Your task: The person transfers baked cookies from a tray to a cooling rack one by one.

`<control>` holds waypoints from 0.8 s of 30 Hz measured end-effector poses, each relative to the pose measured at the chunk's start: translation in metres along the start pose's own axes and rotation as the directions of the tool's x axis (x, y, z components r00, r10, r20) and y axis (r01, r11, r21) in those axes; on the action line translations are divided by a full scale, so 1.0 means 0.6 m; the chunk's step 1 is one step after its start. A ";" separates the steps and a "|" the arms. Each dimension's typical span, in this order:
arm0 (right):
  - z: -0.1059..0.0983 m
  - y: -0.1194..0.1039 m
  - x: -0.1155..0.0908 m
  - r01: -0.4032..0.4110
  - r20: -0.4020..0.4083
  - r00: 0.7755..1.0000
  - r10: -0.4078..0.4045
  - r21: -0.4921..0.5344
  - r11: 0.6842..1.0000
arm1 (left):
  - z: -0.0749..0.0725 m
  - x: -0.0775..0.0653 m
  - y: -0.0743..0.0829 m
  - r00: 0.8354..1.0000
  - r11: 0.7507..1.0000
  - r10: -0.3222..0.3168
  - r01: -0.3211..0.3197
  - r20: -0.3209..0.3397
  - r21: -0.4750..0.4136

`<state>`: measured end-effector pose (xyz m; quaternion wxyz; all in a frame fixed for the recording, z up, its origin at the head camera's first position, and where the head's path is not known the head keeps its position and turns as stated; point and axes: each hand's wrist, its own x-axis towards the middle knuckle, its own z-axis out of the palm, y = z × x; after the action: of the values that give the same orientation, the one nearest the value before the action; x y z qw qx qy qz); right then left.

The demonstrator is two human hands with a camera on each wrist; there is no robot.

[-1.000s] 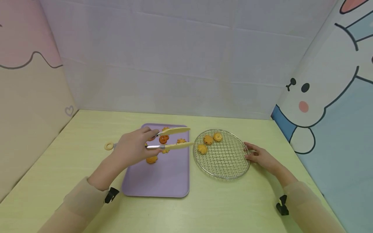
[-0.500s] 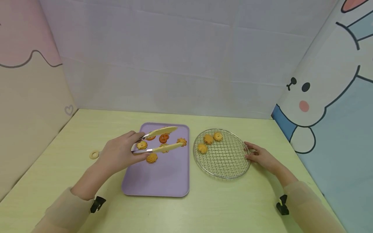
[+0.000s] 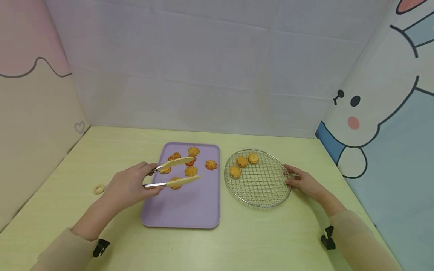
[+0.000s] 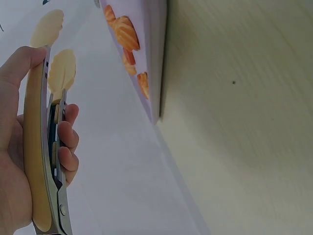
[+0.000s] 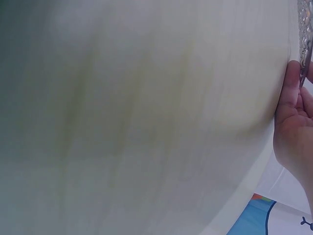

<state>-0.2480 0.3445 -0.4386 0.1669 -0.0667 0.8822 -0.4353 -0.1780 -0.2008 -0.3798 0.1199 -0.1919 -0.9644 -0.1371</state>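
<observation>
Your tongs [image 3: 177, 162] moved left, spread in your left grip [image 3: 127, 186]; right grip [image 3: 305, 183] pinches the rack [image 3: 264, 188]. Cookies [image 3: 211, 165] seem crumbly: take sides gently.

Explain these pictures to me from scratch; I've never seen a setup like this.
There is no machine here, just a person's bare left hand and right hand. The widest view comes from a camera worn on the head, looking forward and down. The two others come from cameras on the wrists, one for each of the hands.

On the pale yellow-green table lie a rectangular lilac tray with golden-brown biscuits on it and, to its right, a round silver wire rack bearing three more biscuits.

The left hand holds silver metal tongs with pale yellow tips; these stand apart over the tray, with nothing gripped between them. The right hand grips the rack's right edge.
</observation>
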 end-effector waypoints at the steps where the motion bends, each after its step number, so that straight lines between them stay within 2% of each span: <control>1: 0.000 0.000 0.000 -0.001 0.000 1.000 0.001 -0.001 1.000 | 0.002 -0.002 -0.003 1.000 1.000 -0.005 0.005 0.006 -0.002; 15: 0.001 0.002 -0.001 0.000 0.001 1.000 0.000 0.017 1.000 | 0.017 -0.025 -0.040 0.994 0.998 -0.059 0.056 0.090 0.033; 24: 0.000 0.000 -0.002 -0.013 0.002 1.000 0.013 0.031 0.999 | 0.018 -0.028 -0.048 0.989 0.996 -0.056 0.045 0.138 0.082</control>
<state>-0.2469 0.3447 -0.4385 0.1713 -0.0590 0.8757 -0.4476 -0.1765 -0.2289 -0.4012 0.0556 -0.1717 -0.9796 -0.0881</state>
